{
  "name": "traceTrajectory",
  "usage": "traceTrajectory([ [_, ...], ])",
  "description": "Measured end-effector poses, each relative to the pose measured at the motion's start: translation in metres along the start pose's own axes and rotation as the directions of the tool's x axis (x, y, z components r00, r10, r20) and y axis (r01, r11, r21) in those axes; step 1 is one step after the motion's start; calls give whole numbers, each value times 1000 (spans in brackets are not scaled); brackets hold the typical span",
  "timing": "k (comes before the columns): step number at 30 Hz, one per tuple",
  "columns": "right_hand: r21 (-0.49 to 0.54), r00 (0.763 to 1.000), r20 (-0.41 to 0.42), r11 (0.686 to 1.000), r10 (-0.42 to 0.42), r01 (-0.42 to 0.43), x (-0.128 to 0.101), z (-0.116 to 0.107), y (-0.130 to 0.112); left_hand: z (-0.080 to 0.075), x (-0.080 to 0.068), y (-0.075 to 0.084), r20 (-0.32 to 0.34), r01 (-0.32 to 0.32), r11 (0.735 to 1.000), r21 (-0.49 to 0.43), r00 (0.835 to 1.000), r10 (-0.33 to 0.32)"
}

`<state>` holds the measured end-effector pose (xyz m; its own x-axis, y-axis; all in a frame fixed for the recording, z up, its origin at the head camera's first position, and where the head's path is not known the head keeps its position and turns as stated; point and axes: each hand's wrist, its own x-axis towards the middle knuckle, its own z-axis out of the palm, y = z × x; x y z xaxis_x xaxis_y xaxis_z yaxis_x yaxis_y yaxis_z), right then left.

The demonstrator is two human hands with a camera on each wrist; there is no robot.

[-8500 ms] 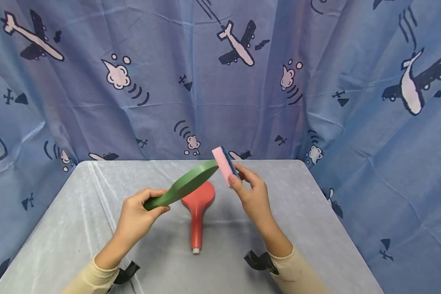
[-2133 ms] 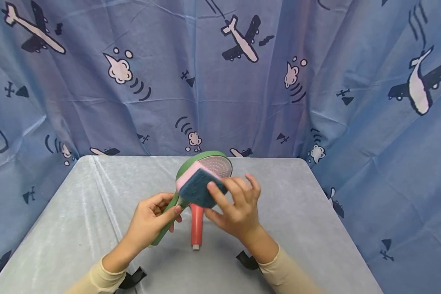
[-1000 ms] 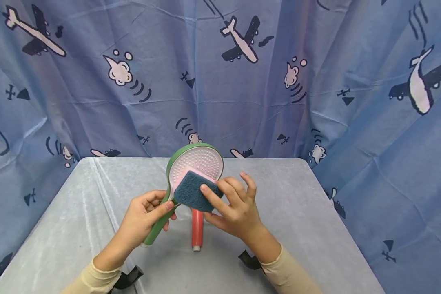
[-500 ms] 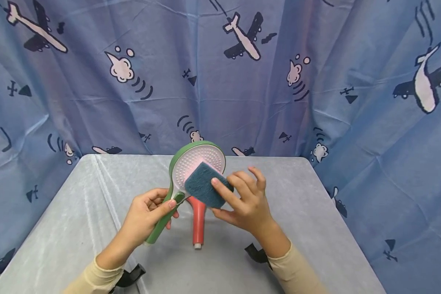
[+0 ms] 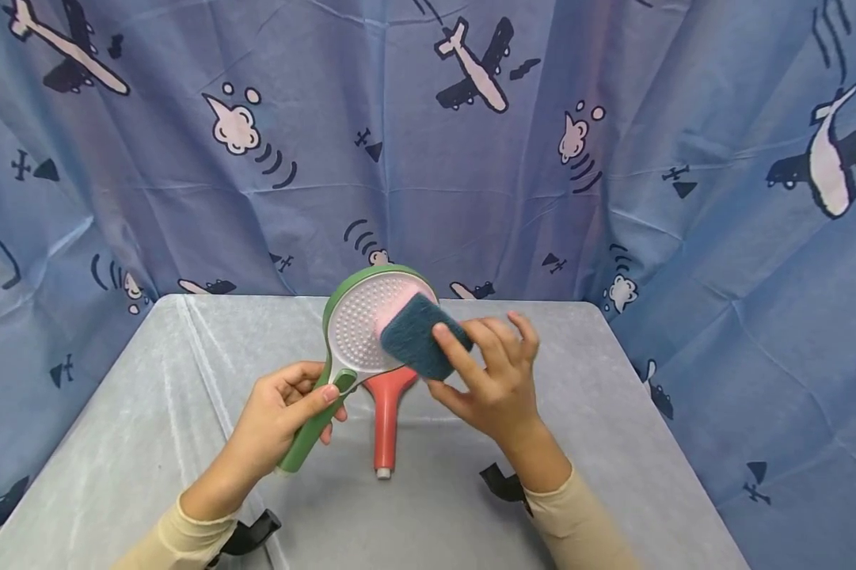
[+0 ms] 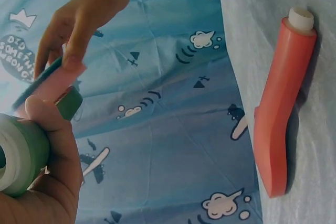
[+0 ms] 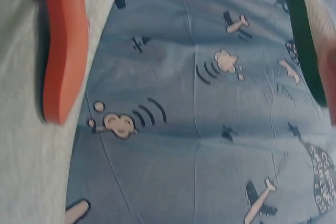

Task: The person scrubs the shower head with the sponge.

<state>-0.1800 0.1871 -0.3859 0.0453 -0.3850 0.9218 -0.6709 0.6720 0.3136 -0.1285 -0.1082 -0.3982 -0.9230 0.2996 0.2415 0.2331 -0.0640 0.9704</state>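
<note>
Curtain [image 5: 313, 134] behind; showerhead [image 5: 359, 324] slants up from left grip [image 5: 279, 410].

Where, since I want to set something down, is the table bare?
The table is bare between its left edge and the left hand, and between its right edge and the right hand. The middle is crowded: red shower head, raised green shower head, sponge.

The upper end of the red shower head [image 5: 386, 419], midway between the desk's [image 5: 613, 443] side edges, is mostly hidden behind the green shower head [image 5: 352, 332] and the sponge [image 5: 428, 336]. The sponge covers the spray face's side nearer the desk's right edge. The desk's near edge is cut off. Right wrist view: lettering [image 7: 321, 177] too blurred to read; green shower head cropped.
</note>
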Motion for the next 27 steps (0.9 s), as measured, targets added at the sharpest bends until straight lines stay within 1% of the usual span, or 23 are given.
traceTrajectory([
  [1,18,998,39,999,-48,47,-1,1,-3,-1,0,0,-6,2,1000,-11,1000,-2],
  [3,37,986,99,991,-132,129,-2,3,-7,-1,1,0,-14,3,999,-33,1000,-4],
  [4,27,981,110,987,-158,156,-3,4,-7,-2,1,0,-17,5,999,-43,1000,-6],
  [5,8,982,105,987,-159,159,-3,4,-7,-2,1,-1,-17,4,999,-50,1000,-5],
  [6,-14,986,91,990,-137,139,-3,3,-7,-2,1,0,-13,5,998,-57,1000,-6],
  [7,-41,993,66,994,-97,100,-3,3,-5,-2,1,0,-9,4,998,-59,1000,-5],
  [9,-96,1000,10,995,1,0,-2,1,-1,-2,1,0,-1,6,998,-62,1000,-7],
  [11,-112,995,-31,989,98,-101,-1,-1,2,-1,1,1,2,7,998,-62,1000,-7],
  [12,-112,990,-39,984,132,-136,-1,-2,2,-1,1,2,2,9,998,-62,1000,-9],
  [14,-88,986,-34,982,164,-167,-2,-3,3,0,1,2,-2,10,998,-64,1000,-10],
  [16,-40,990,0,989,144,-144,-3,-3,2,1,1,2,-4,14,996,-86,1000,-14],
  [17,-13,993,28,993,114,-114,-4,-2,1,1,2,2,-7,19,995,-103,1000,-20],
  [19,43,995,93,999,26,-30,-5,0,-1,2,2,0,-14,24,991,-135,1000,-26],
  [21,77,987,145,995,-71,60,-7,2,-3,2,2,-1,-24,27,985,-168,999,-32],
  [22,74,981,160,993,-107,96,-8,3,-4,2,2,-2,-33,25,983,-180,999,-31],
  [23,67,979,166,991,-122,113,-8,4,-5,2,2,-2,-41,23,982,-189,999,-32],
  [24,46,980,161,993,-118,112,-8,5,-5,2,2,-3,-49,20,981,-193,998,-30],
  [25,18,984,150,996,-92,90,-8,5,-4,2,3,-4,-54,17,980,-199,998,-28],
  [27,-42,994,111,999,5,-1,-8,4,-2,2,4,-5,-57,14,979,-205,998,-26],
])
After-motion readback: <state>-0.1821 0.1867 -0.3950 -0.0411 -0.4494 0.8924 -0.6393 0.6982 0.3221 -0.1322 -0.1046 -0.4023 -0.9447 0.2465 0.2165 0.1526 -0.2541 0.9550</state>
